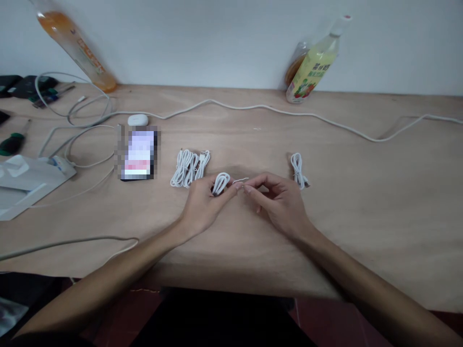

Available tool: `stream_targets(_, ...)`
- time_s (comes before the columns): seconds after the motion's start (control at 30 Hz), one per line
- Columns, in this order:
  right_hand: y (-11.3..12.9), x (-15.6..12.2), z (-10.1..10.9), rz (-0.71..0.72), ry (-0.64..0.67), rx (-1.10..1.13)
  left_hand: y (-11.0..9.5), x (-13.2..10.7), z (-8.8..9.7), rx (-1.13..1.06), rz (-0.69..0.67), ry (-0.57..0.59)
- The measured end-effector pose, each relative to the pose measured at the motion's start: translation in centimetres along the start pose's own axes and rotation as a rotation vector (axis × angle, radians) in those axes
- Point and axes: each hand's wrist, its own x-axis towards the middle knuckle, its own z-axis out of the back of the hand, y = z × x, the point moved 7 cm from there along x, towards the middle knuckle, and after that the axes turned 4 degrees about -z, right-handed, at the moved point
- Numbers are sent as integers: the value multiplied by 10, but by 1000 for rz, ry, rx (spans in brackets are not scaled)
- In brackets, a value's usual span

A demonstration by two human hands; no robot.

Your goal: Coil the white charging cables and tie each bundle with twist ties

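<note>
White cable coil point(221, 183), slanting away rightward, is gripped in the left hand point(201, 203); right of the coil, the right hand point(285, 202) pinches beside a thin tie point(240, 180), contents unclear.

- The left hand point(200, 202) is closed in a grip, its back turned up.
- Its left thumb point(227, 194) reaches straight across toward the other hand, the tip pressed in close at the meeting point.
- The right hand point(285, 202) mirrors it, right thumb point(256, 196) and right forefinger point(261, 179) drawn together at their tips in a fine pinch.
- Its remaining fingers curl loosely beneath the palm, one fingertip showing below the thumb.
- Both sets of fingertips meet between the hands, just beside each other.
- The bare left forearm point(119, 267) slants down and outward behind its hand; the bare right forearm point(361, 279) does likewise on the opposite side.
</note>
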Motion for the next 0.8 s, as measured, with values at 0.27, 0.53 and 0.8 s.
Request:
stream_targets(0.27,2,-4,0,39,-85,-38,1,-2,0,-5,4,-18)
stream_targets(0.53,9,-6,2,122,-105,-121,0,-1,1,1,7,-12)
stream_targets(0.8,22,-7,5,296,-104,-232,-2,1,4,-43,16,-28)
